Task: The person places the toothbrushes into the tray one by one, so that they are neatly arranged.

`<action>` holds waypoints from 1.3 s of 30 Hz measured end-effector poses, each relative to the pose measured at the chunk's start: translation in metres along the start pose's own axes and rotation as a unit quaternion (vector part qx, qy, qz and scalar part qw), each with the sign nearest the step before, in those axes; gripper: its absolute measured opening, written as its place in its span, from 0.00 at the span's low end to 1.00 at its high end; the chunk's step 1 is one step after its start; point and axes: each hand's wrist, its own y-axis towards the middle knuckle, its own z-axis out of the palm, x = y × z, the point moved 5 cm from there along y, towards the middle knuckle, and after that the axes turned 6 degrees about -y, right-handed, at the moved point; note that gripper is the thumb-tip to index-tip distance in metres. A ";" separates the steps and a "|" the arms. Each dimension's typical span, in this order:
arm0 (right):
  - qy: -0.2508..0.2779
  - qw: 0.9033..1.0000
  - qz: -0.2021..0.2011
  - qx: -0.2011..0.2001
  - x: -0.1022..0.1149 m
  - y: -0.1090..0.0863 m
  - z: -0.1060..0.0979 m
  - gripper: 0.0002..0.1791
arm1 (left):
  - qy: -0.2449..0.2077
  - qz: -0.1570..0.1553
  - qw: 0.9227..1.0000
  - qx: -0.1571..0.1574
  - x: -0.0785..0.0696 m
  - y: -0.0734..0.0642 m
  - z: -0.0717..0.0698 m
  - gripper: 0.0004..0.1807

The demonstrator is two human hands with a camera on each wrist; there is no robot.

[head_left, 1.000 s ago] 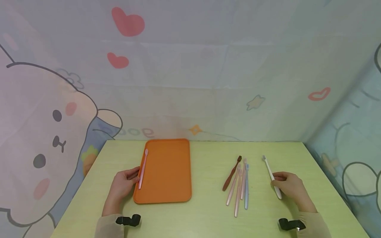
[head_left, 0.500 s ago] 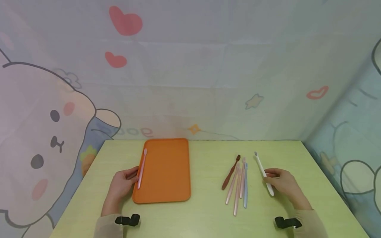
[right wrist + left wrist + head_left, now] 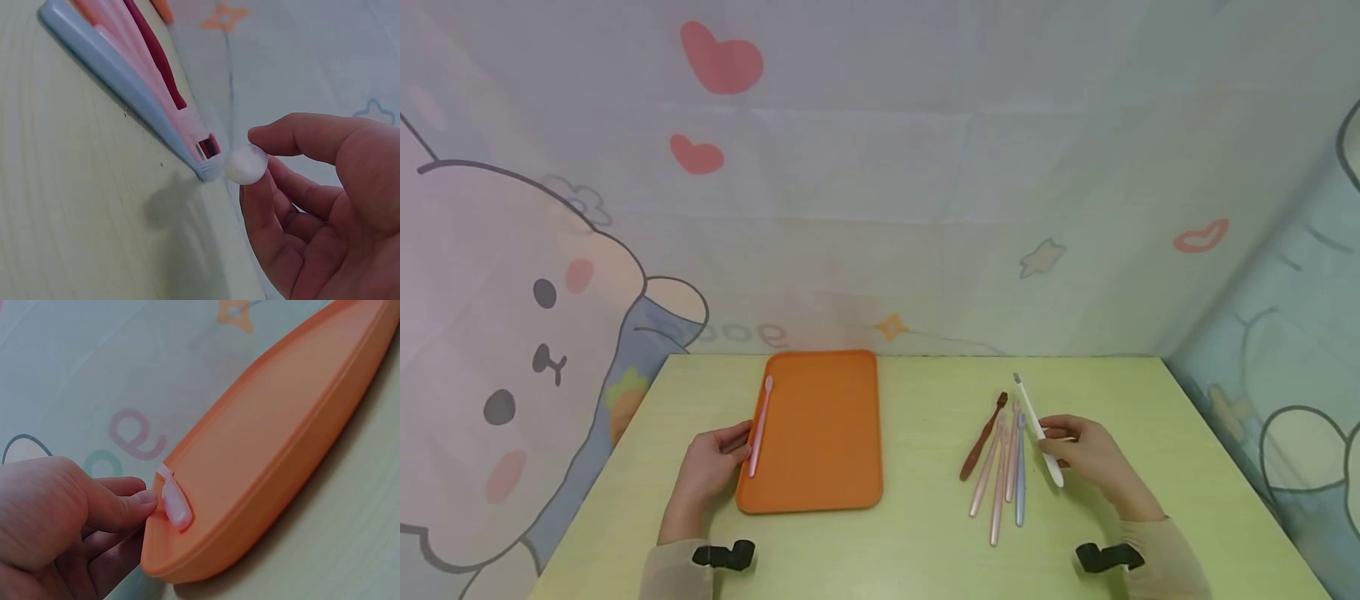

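My right hand [image 3: 1086, 454] pinches a white toothbrush [image 3: 1036, 425] between thumb and fingers, just right of a cluster of toothbrushes. In the right wrist view the end of the white toothbrush [image 3: 245, 165] shows between the fingertips, and a shadow falls on the table below. An orange tray [image 3: 820, 442] lies at the left, and my left hand [image 3: 707, 467] grips its left rim, thumb on top. One pink toothbrush [image 3: 760, 429] lies in the tray along that side. The cluster holds a brown toothbrush [image 3: 982, 437], a blue toothbrush [image 3: 1021, 475] and several pink toothbrushes [image 3: 998, 500].
The light yellow-green table [image 3: 925, 567] ends at a cloth backdrop [image 3: 880, 167] printed with cartoon figures. Black wrist cameras sit on both wrists, the left camera [image 3: 724, 556] near the tray's front corner.
My right hand has moved left with the white toothbrush, bringing it close to the cluster. My left hand keeps its hold on the tray, which has stayed put.
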 end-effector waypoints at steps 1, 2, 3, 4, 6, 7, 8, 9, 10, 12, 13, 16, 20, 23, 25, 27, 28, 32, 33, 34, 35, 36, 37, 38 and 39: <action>0.003 1.000 -0.003 0.002 0.002 0.001 0.002 0.28 | 0.000 -0.001 1.000 -0.001 0.000 0.000 0.000 0.26; 0.005 1.000 -0.007 0.003 0.005 0.002 0.003 0.28 | 0.001 -0.001 1.000 -0.002 0.001 0.000 0.000 0.26; 0.009 1.000 -0.008 0.004 0.007 0.003 0.005 0.28 | 0.001 0.000 1.000 -0.002 0.001 0.000 0.000 0.26; 0.012 1.000 -0.010 0.004 0.010 0.004 0.007 0.28 | 0.002 0.000 1.000 -0.003 0.001 0.000 0.000 0.26; 0.021 1.000 -0.013 0.005 0.015 0.006 0.012 0.27 | 0.004 0.001 1.000 -0.003 0.000 0.000 0.000 0.26; 0.025 1.000 -0.014 0.006 0.017 0.007 0.014 0.27 | 0.004 0.002 1.000 -0.004 0.000 -0.001 0.000 0.26; 0.031 0.999 -0.014 0.007 0.020 0.008 0.017 0.27 | 0.005 0.003 1.000 -0.004 0.000 -0.001 0.000 0.26; 0.036 0.999 -0.014 0.007 0.022 0.010 0.020 0.27 | 0.005 0.002 1.000 -0.004 -0.001 -0.001 0.000 0.26; 0.040 0.999 -0.016 0.007 0.025 0.011 0.022 0.27 | 0.006 0.001 1.000 -0.005 0.000 -0.001 0.001 0.26; 0.050 0.999 -0.020 0.008 0.030 0.013 0.027 0.27 | 0.005 0.000 1.000 -0.005 0.000 -0.001 0.001 0.26; 0.054 0.998 -0.022 0.007 0.032 0.014 0.030 0.27 | 0.004 0.000 1.000 -0.004 0.000 -0.001 0.001 0.26; 0.062 0.997 -0.033 0.011 0.040 0.017 0.038 0.27 | 0.000 -0.002 1.000 -0.003 0.001 -0.001 0.002 0.26; 0.067 0.996 -0.050 0.019 0.050 0.021 0.048 0.28 | -0.004 -0.003 1.000 -0.003 0.003 0.000 0.001 0.26; 0.070 0.995 -0.062 0.027 0.059 0.024 0.056 0.28 | -0.003 0.000 1.000 -0.003 0.002 0.001 0.000 0.26; 0.073 0.994 -0.069 0.033 0.066 0.025 0.062 0.27 | -0.004 0.001 1.000 -0.002 0.002 0.001 0.000 0.26; 0.076 0.994 -0.074 0.036 0.073 0.027 0.068 0.27 | -0.007 0.001 1.000 -0.001 0.002 0.002 0.001 0.26; 0.082 0.993 -0.072 0.038 0.077 0.028 0.071 0.27 | -0.008 0.001 1.000 0.000 0.002 0.002 0.001 0.26; 0.087 0.993 -0.075 0.038 0.090 0.032 0.084 0.27 | -0.010 -0.001 1.000 -0.001 0.002 0.001 0.002 0.26; 0.087 0.993 -0.076 0.037 0.093 0.033 0.087 0.27 | -0.011 -0.002 1.000 -0.001 0.002 0.001 0.002 0.26; 0.089 0.992 -0.076 0.037 0.095 0.033 0.090 0.26 | -0.011 -0.003 1.000 -0.002 0.002 0.001 0.001 0.26; 0.089 0.992 -0.079 0.038 0.098 0.035 0.093 0.26 | -0.011 -0.004 1.000 -0.002 0.002 0.001 0.001 0.26; 0.088 0.992 -0.083 0.040 0.101 0.036 0.097 0.26 | -0.012 -0.004 1.000 -0.002 0.002 0.001 0.001 0.26; 0.092 0.991 -0.081 0.043 0.104 0.036 0.101 0.26 | -0.012 -0.003 1.000 -0.002 0.001 0.001 0.001 0.26; 0.097 0.991 -0.082 0.047 0.107 0.037 0.105 0.26 | -0.012 -0.003 1.000 -0.003 0.001 0.002 0.001 0.26; 0.102 0.990 -0.084 0.053 0.110 0.038 0.109 0.26 | -0.014 -0.003 1.000 -0.002 0.001 0.002 0.001 0.26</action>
